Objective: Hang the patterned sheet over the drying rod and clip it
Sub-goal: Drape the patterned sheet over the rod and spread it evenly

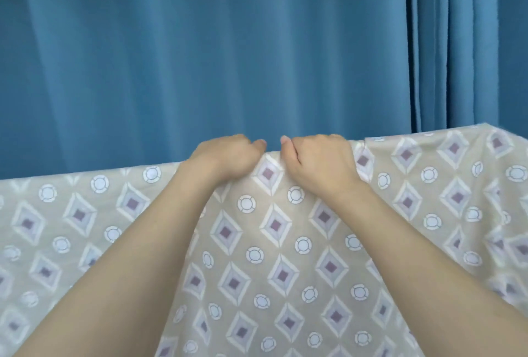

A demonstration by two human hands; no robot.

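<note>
The patterned sheet (285, 256), beige with white-edged diamonds and small circles, hangs across the lower half of the view with its top fold running left to right. My left hand (225, 158) grips the top fold near the middle, fingers curled over the far side. A thumb's width to its right, my right hand (320, 163) grips the same fold in the same way. The drying rod is hidden under the fabric. No clip is in view.
A blue curtain (200, 51) hangs in folds close behind the sheet and fills the upper half of the view. Its overlapping edge (414, 51) runs down at the right. The sheet's top line rises higher at the far right.
</note>
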